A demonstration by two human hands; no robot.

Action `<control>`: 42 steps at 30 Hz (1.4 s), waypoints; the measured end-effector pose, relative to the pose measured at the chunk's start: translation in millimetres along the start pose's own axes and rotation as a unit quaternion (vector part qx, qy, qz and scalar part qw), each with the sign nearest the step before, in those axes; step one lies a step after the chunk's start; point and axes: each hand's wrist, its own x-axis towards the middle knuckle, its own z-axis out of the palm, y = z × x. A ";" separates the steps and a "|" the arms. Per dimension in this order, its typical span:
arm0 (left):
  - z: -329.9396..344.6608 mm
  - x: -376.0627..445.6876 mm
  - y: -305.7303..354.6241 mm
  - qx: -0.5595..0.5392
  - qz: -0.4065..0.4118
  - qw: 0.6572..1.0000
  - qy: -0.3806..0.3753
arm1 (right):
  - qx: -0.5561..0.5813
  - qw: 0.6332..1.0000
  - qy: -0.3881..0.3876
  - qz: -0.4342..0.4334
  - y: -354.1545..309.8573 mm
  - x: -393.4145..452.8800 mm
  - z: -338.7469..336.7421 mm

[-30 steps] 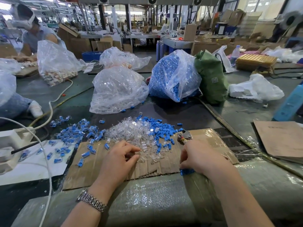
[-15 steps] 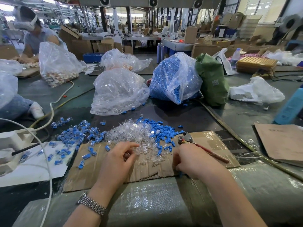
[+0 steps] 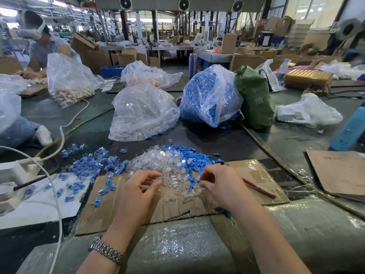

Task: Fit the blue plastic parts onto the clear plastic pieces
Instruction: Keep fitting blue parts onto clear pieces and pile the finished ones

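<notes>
A heap of clear plastic pieces (image 3: 167, 167) lies at the far edge of a cardboard sheet (image 3: 110, 210), with loose blue parts (image 3: 189, 155) spread behind it and to its right. Left of the heap lie several clear pieces with blue parts fitted (image 3: 94, 163). My left hand (image 3: 138, 188) is at the heap's near left edge, thumb and fingers curled round what looks like a clear piece. My right hand (image 3: 219, 184) is at the heap's near right edge, fingertips curled among blue and clear pieces; what they hold is hidden. One blue part (image 3: 227, 212) lies under my right wrist.
Behind the heap stand a bag of clear pieces (image 3: 142, 113), a bag of blue parts (image 3: 203, 95) and a green bag (image 3: 254, 99). A red-handled tool (image 3: 258, 189) lies right of my right hand. A white device (image 3: 17, 175) and its cable (image 3: 59, 204) are on the left. A person (image 3: 41, 46) works at the far left.
My right hand has moved from the cardboard's near edge up and left to the heap's right side. My left hand has stayed at the heap's left edge, fingers shifting slightly.
</notes>
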 end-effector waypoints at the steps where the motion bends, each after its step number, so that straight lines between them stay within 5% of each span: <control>1: -1.9 0.1 -0.2 -0.010 -0.007 1.000 0.003 | 0.032 0.999 0.007 -0.004 -2.0 0.2 1.6; 6: -8.9 -3.0 1.4 -0.194 -0.096 0.975 -0.056 | 0.135 0.991 0.002 -0.015 -13.9 -0.8 7.1; 10: -15.2 -0.3 3.4 -0.414 -0.183 0.886 -0.102 | 0.136 0.990 -0.002 -0.031 -21.3 -1.2 8.9; 17: -16.0 4.6 0.0 -0.493 -0.208 0.831 -0.149 | 0.280 0.960 0.012 -0.025 -31.5 -3.7 8.1; 23: -14.0 5.0 -1.4 -0.489 -0.196 0.831 -0.179 | 0.436 0.900 -0.021 -0.020 -42.0 -6.4 13.4; 37: -12.9 5.2 -4.5 -0.493 -0.174 0.830 -0.196 | 0.440 0.897 -0.023 -0.022 -43.2 -6.1 24.4; 42: -12.7 4.7 -2.5 -0.480 -0.171 0.837 -0.199 | 0.497 0.867 -0.037 -0.006 -44.4 -5.3 28.8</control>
